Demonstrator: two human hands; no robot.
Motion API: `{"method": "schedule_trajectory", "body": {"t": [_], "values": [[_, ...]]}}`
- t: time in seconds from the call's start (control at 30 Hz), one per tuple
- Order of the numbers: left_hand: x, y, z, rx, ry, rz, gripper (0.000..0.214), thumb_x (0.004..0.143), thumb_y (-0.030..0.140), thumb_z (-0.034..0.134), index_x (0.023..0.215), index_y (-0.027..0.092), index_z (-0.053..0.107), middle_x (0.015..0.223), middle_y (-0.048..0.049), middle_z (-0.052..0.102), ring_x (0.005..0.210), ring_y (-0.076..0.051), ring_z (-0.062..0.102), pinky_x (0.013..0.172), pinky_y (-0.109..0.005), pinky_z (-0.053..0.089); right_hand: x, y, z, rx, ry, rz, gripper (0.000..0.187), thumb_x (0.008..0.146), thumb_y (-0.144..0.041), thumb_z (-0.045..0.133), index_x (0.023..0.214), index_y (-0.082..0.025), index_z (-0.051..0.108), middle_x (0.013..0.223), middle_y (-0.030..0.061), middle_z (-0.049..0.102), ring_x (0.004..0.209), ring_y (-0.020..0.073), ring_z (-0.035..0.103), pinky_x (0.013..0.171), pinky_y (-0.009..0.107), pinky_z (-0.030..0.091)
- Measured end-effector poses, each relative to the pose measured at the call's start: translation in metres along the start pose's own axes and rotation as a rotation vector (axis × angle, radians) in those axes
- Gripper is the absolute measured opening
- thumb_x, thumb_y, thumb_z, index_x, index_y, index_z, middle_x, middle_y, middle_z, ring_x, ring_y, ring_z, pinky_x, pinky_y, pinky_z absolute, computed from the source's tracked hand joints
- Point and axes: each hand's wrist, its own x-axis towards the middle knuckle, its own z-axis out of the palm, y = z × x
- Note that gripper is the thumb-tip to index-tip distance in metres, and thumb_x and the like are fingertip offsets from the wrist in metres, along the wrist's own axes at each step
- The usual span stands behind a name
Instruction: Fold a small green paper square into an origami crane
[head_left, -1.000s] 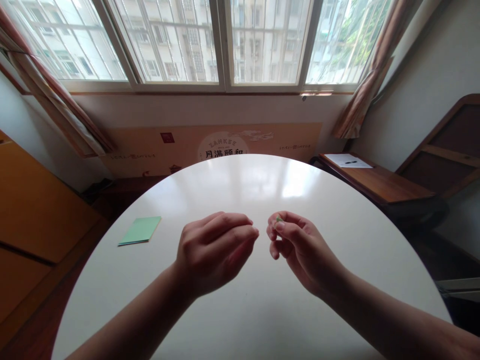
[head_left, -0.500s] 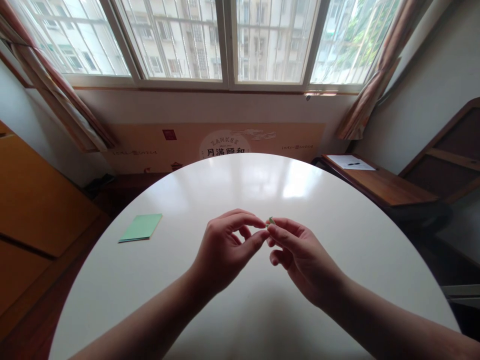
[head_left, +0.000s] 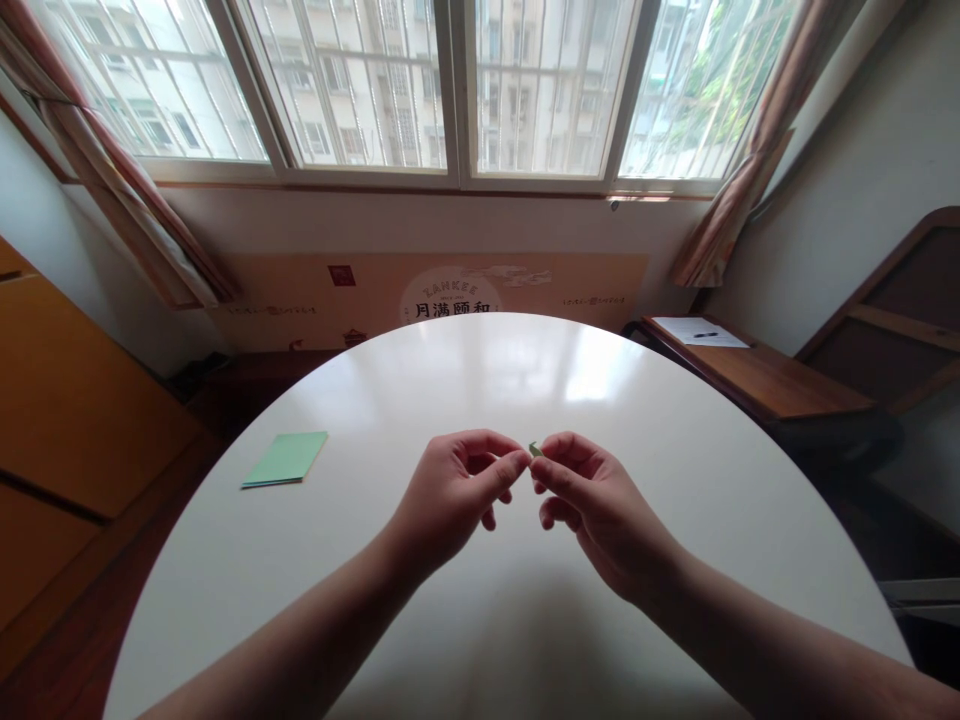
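Note:
Above the middle of the round white table (head_left: 675,470), my left hand (head_left: 450,495) and my right hand (head_left: 592,500) meet fingertip to fingertip. Between them sits a tiny green folded piece of paper (head_left: 535,449), pinched by thumb and forefinger of both hands. Most of the piece is hidden by the fingers. A stack of green paper sheets (head_left: 285,459) lies flat on the table to the left, well apart from my left hand.
A wooden side desk (head_left: 780,380) with a white sheet and a pen (head_left: 701,333) stands to the right of the table. An orange printed board (head_left: 450,290) leans under the window. Wooden furniture (head_left: 67,400) flanks the left side.
My left hand has moved right from apart to meet my right hand and has pinched the small green piece together with it.

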Motion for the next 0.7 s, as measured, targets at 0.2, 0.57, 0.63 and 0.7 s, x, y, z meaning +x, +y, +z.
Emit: {"method": "schedule_trajectory", "body": {"t": [0.2,0.57,0.63,0.7], "values": [[0.004,0.0,-0.008,0.047,0.034,0.022,0.02,0.084,0.033,0.069,0.082,0.013,0.071,0.058,0.0,0.06,0.047,-0.01,0.052,0.034,-0.016,0.045,0.003,-0.002,-0.001,-0.048,-0.017,-0.013,0.037,0.085,-0.055,0.068,0.088,-0.019,0.073,0.088,0.0072,0.061,0.083,0.0207,0.053,0.052,0.024,0.048],[0.008,-0.002,-0.014,0.143,0.047,0.025,0.026,0.085,0.039,0.067,0.084,0.013,0.073,0.063,-0.0029,0.063,0.055,-0.013,0.058,0.036,-0.017,0.047,0.009,0.002,-0.008,-0.341,-0.018,-0.154,0.025,0.08,-0.044,0.077,0.084,-0.019,0.076,0.081,0.0057,0.069,0.073,0.0179,0.058,0.056,0.027,0.048],[0.009,-0.005,-0.015,0.1,0.124,0.044,0.029,0.087,0.04,0.065,0.087,0.012,0.072,0.066,-0.0039,0.064,0.055,-0.013,0.057,0.036,-0.018,0.047,0.008,0.001,-0.009,-0.369,0.018,-0.183,0.025,0.081,-0.044,0.077,0.083,-0.019,0.076,0.08,0.0057,0.069,0.072,0.0179,0.058,0.056,0.028,0.048],[0.009,-0.008,-0.015,0.132,0.189,0.094,0.028,0.088,0.039,0.065,0.087,0.012,0.072,0.065,-0.0035,0.063,0.054,-0.013,0.057,0.037,-0.018,0.047,0.007,0.0,-0.01,-0.409,0.044,-0.212,0.026,0.081,-0.044,0.076,0.081,-0.018,0.075,0.079,0.0056,0.069,0.07,0.0177,0.058,0.057,0.028,0.048]]}}
